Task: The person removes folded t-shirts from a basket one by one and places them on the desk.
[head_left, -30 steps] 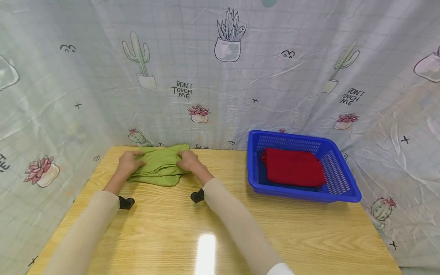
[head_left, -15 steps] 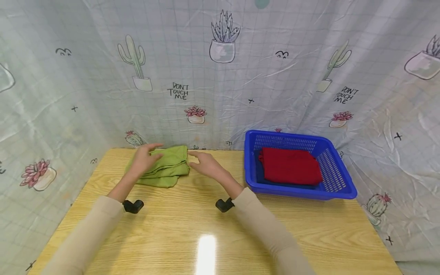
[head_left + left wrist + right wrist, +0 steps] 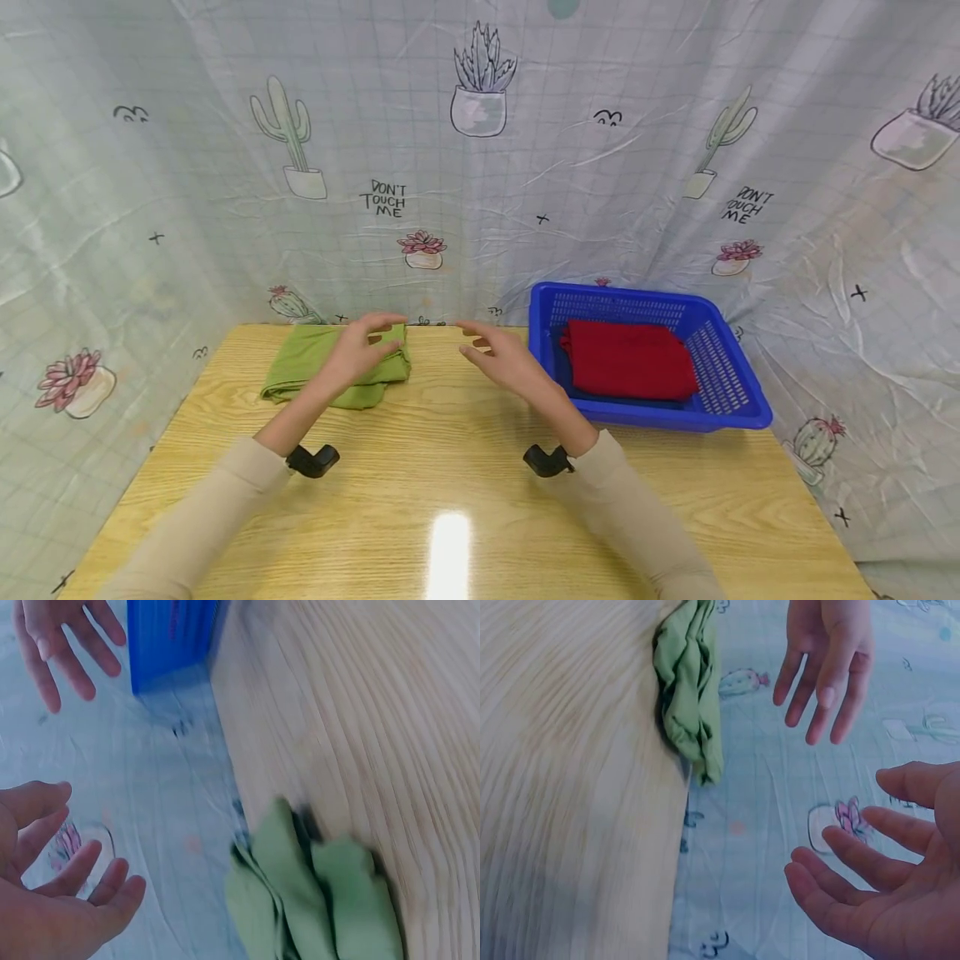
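A folded green cloth [image 3: 303,354] lies at the far left of the table, its layered edge toward the right. Above its right part hovers my left hand [image 3: 358,348], fingers relaxed and holding nothing; in the head view it covers some of the cloth. My right hand [image 3: 504,357] is in the air between the cloth and the blue basket, with loosely bent fingers and nothing in them. The left wrist view has the green cloth [image 3: 292,892] below both hands. From the right wrist, the cloth [image 3: 686,690] appears at the table edge, apart from the right hand [image 3: 885,877].
A blue plastic basket [image 3: 645,412] stands at the back right of the wooden table [image 3: 375,500]. Inside it a folded red cloth [image 3: 630,360] lies on a dark blue one [image 3: 558,367]. A printed curtain [image 3: 585,167] hangs behind and along the sides.
Both hands have let go of the green cloth and risen. The right hand has moved right toward the basket, the left hand rightward over the cloth, which stays on the table.
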Available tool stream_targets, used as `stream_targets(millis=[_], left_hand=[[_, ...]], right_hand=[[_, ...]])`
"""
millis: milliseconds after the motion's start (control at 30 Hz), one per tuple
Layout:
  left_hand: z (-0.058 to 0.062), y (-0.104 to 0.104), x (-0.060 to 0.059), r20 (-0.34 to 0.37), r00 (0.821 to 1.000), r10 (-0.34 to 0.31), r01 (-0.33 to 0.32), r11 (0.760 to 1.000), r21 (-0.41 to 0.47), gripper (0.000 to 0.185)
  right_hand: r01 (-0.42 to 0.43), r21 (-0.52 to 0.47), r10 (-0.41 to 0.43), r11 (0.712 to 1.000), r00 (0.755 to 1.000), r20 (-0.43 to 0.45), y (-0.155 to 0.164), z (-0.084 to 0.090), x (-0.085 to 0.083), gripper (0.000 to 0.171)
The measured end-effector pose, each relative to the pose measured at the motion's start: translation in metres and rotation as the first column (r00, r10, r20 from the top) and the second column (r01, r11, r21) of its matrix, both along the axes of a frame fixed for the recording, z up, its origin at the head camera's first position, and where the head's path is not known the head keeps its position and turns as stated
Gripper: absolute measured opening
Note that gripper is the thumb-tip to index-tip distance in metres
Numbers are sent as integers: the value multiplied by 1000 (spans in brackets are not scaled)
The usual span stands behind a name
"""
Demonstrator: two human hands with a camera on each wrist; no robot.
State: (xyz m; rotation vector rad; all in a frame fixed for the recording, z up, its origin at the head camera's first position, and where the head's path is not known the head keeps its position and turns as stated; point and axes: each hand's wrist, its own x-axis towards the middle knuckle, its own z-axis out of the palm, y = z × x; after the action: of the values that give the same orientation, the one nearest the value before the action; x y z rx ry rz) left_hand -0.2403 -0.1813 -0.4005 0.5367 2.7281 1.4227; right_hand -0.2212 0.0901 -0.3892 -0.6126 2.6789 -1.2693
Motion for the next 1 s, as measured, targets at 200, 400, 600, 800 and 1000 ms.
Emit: stream_targets(millis=[200,400,600,800,1000], left_hand=[[2,25,11,-12,998,-64,65,997,46,39],[0,44,20,-16,993,-120,121,989,81,39],[-5,63,21,-6,987,-163,163,980,116,39],[-11,85,17,-11,981,-195,195,970,142,37],[-10,115,13,-23,970,-242,243,958,155,37]], right_hand=[[28,8,-27,1000,998,-52,27,2,11,48],[56,8,-55,998,992,-117,55,3,18,45],[108,10,-105,994,985,-136,81,3,24,43],[149,27,-144,988,981,-133,108,4,33,42],[189,69,-177,980,973,-150,137,7,39,40]])
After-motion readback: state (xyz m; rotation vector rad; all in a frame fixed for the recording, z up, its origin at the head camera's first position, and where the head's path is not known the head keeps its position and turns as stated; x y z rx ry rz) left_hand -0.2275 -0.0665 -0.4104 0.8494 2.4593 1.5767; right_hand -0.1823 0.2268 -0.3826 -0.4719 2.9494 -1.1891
